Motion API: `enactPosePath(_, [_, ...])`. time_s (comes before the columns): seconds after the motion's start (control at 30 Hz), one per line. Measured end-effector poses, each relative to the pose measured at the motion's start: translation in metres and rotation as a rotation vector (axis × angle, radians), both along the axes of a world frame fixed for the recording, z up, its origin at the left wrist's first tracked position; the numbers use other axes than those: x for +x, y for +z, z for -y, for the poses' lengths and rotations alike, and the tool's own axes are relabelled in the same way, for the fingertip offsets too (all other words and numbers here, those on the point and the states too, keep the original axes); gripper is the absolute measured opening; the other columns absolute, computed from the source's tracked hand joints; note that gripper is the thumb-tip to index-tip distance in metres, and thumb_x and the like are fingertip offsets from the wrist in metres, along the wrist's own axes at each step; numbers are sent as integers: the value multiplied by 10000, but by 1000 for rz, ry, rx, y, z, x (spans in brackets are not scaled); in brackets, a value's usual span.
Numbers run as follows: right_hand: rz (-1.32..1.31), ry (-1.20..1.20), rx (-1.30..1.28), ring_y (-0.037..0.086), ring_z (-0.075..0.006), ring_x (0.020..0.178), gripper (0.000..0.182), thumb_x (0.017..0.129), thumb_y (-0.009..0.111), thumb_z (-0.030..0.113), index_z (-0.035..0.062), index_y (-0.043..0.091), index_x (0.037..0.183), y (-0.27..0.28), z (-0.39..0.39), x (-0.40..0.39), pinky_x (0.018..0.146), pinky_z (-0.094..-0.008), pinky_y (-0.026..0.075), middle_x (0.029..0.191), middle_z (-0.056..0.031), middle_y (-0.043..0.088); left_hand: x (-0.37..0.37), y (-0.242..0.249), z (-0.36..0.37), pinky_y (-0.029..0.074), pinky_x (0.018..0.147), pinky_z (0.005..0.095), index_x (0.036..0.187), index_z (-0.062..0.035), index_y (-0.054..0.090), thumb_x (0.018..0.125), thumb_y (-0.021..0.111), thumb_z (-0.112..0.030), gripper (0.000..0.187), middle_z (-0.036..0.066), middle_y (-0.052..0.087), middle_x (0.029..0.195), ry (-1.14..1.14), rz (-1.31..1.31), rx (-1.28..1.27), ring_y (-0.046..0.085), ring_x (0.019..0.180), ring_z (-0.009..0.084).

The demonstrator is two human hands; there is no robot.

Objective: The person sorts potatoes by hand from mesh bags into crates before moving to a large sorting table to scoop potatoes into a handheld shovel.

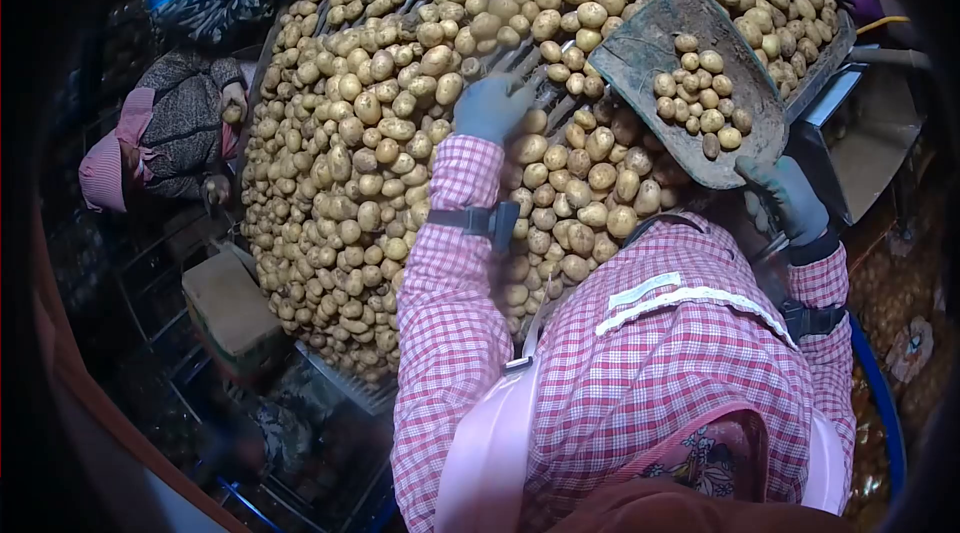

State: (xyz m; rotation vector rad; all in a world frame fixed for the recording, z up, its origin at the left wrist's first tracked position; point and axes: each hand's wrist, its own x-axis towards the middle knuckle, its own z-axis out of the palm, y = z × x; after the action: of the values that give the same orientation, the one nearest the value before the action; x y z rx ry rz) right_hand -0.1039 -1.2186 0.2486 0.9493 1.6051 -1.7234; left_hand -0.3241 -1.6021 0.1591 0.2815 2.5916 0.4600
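Right hand (795,198) grips muddy green scoop (642,55), partly filled — left hand (490,109), grip unclear, at mostly unscooped round yellow potatoes (340,166).

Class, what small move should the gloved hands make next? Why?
Probably the left hand should add a potato to the shovel: that hand is at the loose pile, and the shovel, held by the right hand, has bare room around its cluster.

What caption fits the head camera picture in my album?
Gloved left hand at heaped potatoes, right hand holding a scoop of small ones.
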Motion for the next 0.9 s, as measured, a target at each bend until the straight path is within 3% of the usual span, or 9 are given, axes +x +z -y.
enactPosePath(0.07, [-4,7,-9,552,-118,395,441,973,746,399,50,691,709,-5,-3,3,377,-240,392,550,-38,622,-1,7,15,545,941,434,1079,-135,782,949,689,-497,396,163,726,1075,27,50,77,704,1030,332])
enactPosePath(0.2, [1,-11,-14,553,-116,392,395,977,748,377,40,708,777,-5,-2,2,372,-238,394,554,-39,630,-45,27,73,509,1037,461,1315,-26,689,914,769,-361,528,230,649,1263,242,-704,-116,632,1145,384])
enactPosePath(0.3, [7,-79,-44,550,-115,385,367,983,748,361,37,712,815,-4,1,1,367,-237,399,553,-36,631,-72,39,78,463,1119,529,1523,-116,526,975,647,-517,691,204,554,1478,410,-441,-496,570,1317,376])
enactPosePath(0.37, [6,-69,-38,549,-118,380,355,986,750,362,43,711,834,-6,1,2,362,-238,400,561,-32,632,-100,17,59,450,1154,528,1563,-174,483,944,673,-554,750,219,537,1499,322,-406,-407,535,1383,403])
enactPosePath(0.43, [2,-39,1,550,-123,381,368,986,750,377,49,710,824,-3,1,0,364,-242,400,564,-33,632,-105,36,20,428,1189,516,1568,-196,485,963,660,-527,711,226,489,1558,529,-236,-55,478,1450,408])
enactPosePath(0.53, [-48,-18,-12,552,-135,382,375,990,744,398,52,702,852,-12,-2,7,370,-250,401,564,-39,629,-91,8,-29,412,1204,511,1589,-189,456,967,671,-448,707,225,416,1623,344,-310,243,433,1483,400])
enactPosePath(0.63, [-53,-20,-2,550,-137,378,362,992,742,399,59,700,877,-7,2,0,363,-248,400,568,-41,632,-54,-12,-80,398,1214,493,1610,-149,414,925,724,-349,778,225,388,1637,-25,-564,46,454,1457,403])
enactPosePath(0.8, [-40,-19,-30,544,-133,370,317,992,733,365,56,701,930,2,4,-5,350,-242,400,580,-37,632,-4,16,-43,499,1038,468,1282,-4,656,867,772,-280,512,197,668,1262,-105,-746,345,636,1148,366])
enactPosePath(0.9, [-43,-1,-36,542,-133,374,297,989,726,341,48,701,946,2,5,-4,353,-245,401,584,-39,631,-25,50,43,516,961,487,1161,8,709,873,754,-331,447,197,717,1069,260,-527,-112,673,1019,356])
